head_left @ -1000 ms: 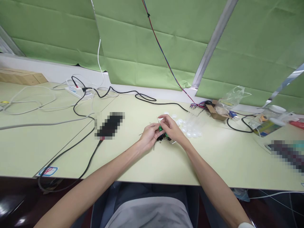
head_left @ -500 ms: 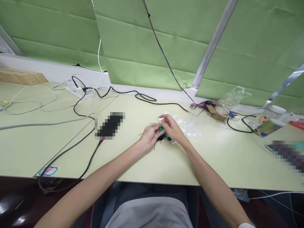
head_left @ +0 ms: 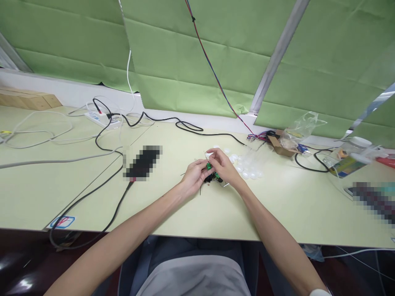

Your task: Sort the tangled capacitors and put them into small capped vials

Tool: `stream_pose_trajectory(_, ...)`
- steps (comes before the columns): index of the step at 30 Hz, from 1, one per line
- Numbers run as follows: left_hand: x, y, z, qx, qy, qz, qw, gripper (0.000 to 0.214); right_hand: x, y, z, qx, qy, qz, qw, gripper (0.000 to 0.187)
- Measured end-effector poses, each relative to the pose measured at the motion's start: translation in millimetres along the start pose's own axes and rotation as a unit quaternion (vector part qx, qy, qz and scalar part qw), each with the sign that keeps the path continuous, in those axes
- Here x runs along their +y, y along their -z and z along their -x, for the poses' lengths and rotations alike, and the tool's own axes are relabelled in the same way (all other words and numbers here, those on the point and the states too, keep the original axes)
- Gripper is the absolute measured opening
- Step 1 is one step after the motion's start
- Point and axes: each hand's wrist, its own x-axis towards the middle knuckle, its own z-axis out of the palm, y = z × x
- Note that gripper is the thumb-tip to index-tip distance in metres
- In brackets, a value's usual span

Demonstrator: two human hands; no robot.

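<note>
Both hands meet over the middle of the pale green table [head_left: 191, 213]. My left hand [head_left: 194, 176] is curled, its fingertips pinched on a small green component [head_left: 209, 166] with thin wire leads. My right hand [head_left: 222, 165] is also pinched, thumb and forefinger closed on the same green component from the right and above. Just below the hands lie a few small dark and green parts [head_left: 215, 178] with thin metal leads on the table.
Several white round caps [head_left: 247, 172] lie right of the hands. A blurred black device [head_left: 142, 163] with a black cable sits to the left. A power strip [head_left: 103, 118] and loose cables lie at back left; a cardboard box with a plastic bag [head_left: 293, 139] at back right.
</note>
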Motion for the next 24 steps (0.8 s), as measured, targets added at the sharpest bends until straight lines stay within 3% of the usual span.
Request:
stream_pose_trajectory(5, 1, 2.7, -2, 0.0, 0.002, 0.007, 1.0, 0.017, 0, 4, 0, 0.023, -0.012, -0.015, 1.0, 0.023)
stream_pose_trajectory(8, 9, 3.9, -4, 0.028, -0.003, 0.012, 1.0, 0.019, -1, 22, 0, 0.051, -0.01, 0.011, 0.999, 0.021)
stream_pose_trajectory(10, 14, 4.7, -4, 0.052, -0.013, 0.009, 0.999, 0.021, -3, 39, 5, 0.055, -0.022, 0.088, 0.994, 0.017)
stream_pose_trajectory(12, 18, 5.2, -4, 0.067, -0.021, 0.007, 0.998, 0.021, -5, 55, 15, 0.035, -0.017, 0.202, 0.979, 0.013)
stream_pose_trajectory(14, 20, 5.4, -3, 0.07, -0.025, 0.004, 0.997, 0.021, -6, 64, 28, -0.026, -0.016, 0.271, 0.962, 0.013)
stream_pose_trajectory(17, 17, 4.8, -3, 0.059, -0.025, -0.007, 0.998, 0.02, -6, 66, 47, -0.092, -0.018, 0.308, 0.947, 0.014)
stream_pose_trajectory(24, 13, 5.6, -3, 0.054, -0.024, -0.021, 0.998, 0.021, 4, 51, 59, -0.148, -0.039, 0.324, 0.934, 0.011)
